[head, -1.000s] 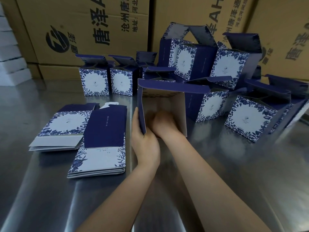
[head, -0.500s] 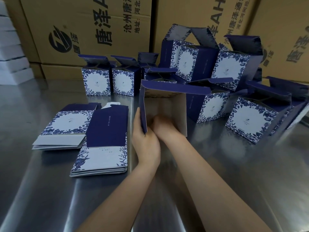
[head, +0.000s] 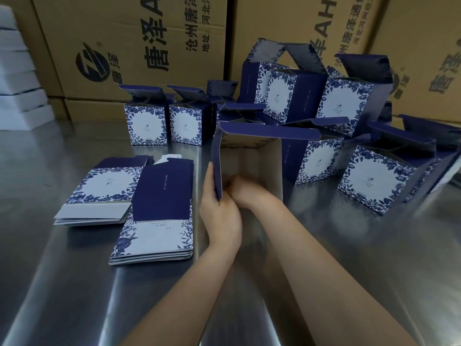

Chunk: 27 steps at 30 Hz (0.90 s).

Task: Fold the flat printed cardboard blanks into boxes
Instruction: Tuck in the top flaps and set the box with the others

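Box (head: pixel 262 166), navy floral cardboard, half-formed: barely moved since before; our left hand (head: pixel 219 216) gripped its left wall, right hand (head: pixel 247 191) reached inside, grip we couldn't tell; base likely unfinished.

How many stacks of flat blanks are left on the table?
2. The far stack lies at left; the near stack partly overlaps its right side, beside the left hand gripping the open box. Others may hide behind folded boxes.
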Motion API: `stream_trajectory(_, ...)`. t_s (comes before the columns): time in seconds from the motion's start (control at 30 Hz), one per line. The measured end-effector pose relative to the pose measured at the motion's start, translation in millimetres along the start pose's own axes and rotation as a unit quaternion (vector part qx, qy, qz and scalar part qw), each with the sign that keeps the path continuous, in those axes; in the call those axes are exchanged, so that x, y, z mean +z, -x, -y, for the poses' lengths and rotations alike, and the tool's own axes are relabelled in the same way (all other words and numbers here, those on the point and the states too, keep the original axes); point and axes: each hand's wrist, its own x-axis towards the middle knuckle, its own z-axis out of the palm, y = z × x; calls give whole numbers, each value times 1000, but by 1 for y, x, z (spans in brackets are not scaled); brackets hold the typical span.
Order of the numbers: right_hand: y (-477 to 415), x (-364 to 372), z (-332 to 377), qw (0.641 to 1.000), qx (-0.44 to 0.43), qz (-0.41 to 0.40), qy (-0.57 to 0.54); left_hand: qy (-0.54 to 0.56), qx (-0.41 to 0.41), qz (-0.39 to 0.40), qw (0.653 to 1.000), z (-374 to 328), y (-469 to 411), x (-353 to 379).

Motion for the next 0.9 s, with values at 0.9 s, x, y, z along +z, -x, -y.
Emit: stream_trajectory(0.9, -31, 3, 1, 997, -26, 34, 65, 13, -15, 0, 1000, -2, -3, -1)
